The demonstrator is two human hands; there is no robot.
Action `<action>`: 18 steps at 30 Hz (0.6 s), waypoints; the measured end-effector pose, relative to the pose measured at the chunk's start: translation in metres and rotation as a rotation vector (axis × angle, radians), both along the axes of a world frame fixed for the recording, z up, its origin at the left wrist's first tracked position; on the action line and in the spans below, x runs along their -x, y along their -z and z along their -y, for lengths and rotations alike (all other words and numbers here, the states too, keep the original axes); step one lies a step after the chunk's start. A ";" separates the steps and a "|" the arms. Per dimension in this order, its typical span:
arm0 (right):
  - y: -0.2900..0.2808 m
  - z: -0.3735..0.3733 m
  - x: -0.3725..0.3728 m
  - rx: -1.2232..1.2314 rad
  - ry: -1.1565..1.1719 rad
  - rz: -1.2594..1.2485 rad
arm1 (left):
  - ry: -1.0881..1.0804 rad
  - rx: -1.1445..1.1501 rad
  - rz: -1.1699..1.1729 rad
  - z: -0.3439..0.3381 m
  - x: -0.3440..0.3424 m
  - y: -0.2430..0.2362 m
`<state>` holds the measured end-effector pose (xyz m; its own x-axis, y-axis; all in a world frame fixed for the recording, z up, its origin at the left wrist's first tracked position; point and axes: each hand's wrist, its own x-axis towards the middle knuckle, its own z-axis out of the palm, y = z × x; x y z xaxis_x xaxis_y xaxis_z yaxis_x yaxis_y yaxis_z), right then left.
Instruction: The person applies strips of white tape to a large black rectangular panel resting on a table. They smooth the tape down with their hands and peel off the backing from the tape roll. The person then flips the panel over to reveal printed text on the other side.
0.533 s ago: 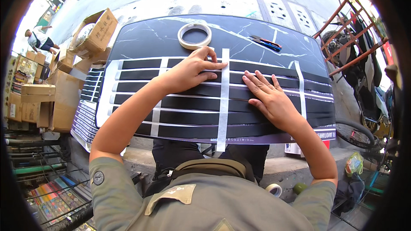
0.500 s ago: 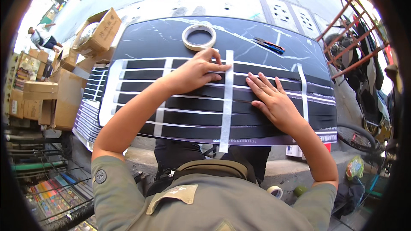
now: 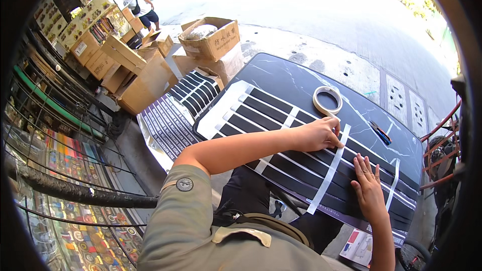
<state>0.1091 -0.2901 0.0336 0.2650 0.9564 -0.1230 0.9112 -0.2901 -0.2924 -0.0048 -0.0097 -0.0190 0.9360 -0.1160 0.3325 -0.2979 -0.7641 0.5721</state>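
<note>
Rows of long black strips (image 3: 296, 166) with white gaps lie across a dark marble-patterned tabletop (image 3: 288, 78). Crossing them is a strip of pale tape (image 3: 327, 178), whose near end hangs past the table's front edge. My left hand (image 3: 321, 134) is closed at this tape, its fingertips bent down against the tape's edge; whatever is pinched there is hidden. To the right of the tape, my right hand (image 3: 370, 190) lies flat on the black strips, fingers stretched. A roll of tape (image 3: 337, 106) rests just beyond my left hand.
Blue-and-black cutters (image 3: 380, 133) lie at the table's far right. Cardboard boxes (image 3: 213, 40) are stacked beyond its left end, near a striped sheet (image 3: 168, 125). A wire rack (image 3: 75, 183) stands at left. A person (image 3: 140, 7) is far off.
My view has turned left, so the table appears farther right and tilted. My left fingers have drawn closer together at the tape. My right hand stays flat on the strips.
</note>
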 end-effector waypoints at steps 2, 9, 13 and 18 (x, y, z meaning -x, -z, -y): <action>-0.002 0.006 0.005 -0.029 -0.036 0.012 | 0.018 0.005 -0.008 0.001 0.000 -0.001; 0.009 0.025 0.006 -0.029 -0.118 -0.052 | 0.048 -0.037 -0.130 -0.005 -0.001 -0.009; 0.014 0.025 0.006 -0.026 -0.088 -0.068 | 0.047 -0.056 -0.228 -0.004 0.002 -0.021; 0.017 0.025 0.007 -0.046 -0.081 -0.067 | 0.036 -0.084 -0.308 -0.002 0.005 -0.030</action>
<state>0.1023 -0.3154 0.0169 0.1789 0.9794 -0.0934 0.9093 -0.2009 -0.3644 -0.0100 -0.0079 0.0106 0.9859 -0.1659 0.0216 -0.1480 -0.8047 0.5749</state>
